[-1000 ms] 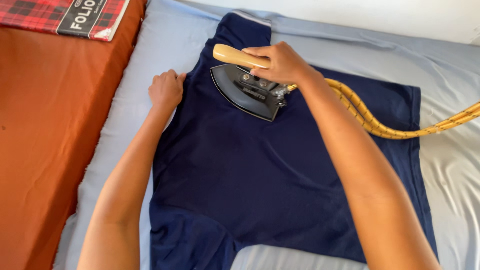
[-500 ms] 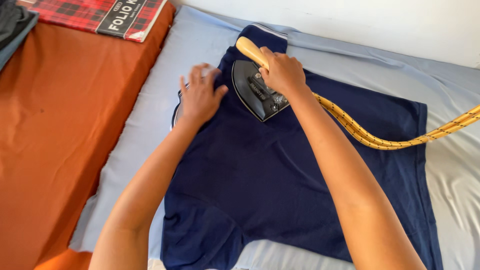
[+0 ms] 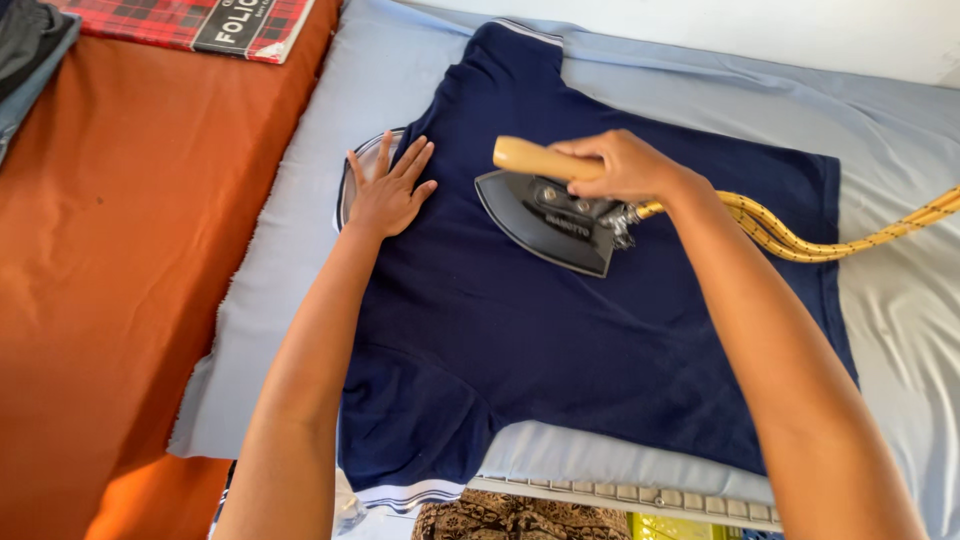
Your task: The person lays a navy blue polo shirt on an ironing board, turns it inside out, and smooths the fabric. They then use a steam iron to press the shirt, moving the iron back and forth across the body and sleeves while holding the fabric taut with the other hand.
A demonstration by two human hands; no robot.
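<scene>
A navy blue T-shirt (image 3: 560,340) lies spread flat on a pale blue padded cloth (image 3: 300,260). My right hand (image 3: 620,165) grips the wooden handle of a dark metal clothes iron (image 3: 545,215), whose soleplate rests on the shirt's chest area, tip pointing left. A yellow braided cord (image 3: 800,235) runs from the iron off to the right. My left hand (image 3: 388,190) lies flat with fingers spread on the shirt at its collar edge, just left of the iron.
An orange cloth (image 3: 120,280) covers the surface to the left. A red plaid packet (image 3: 200,25) lies at the top left, with folded dark clothing (image 3: 25,45) in the corner. A white wall (image 3: 760,30) runs along the far side.
The iron has slid down the shirt away from the upper sleeve toward the chest. My left hand has flattened on the fabric at the collar.
</scene>
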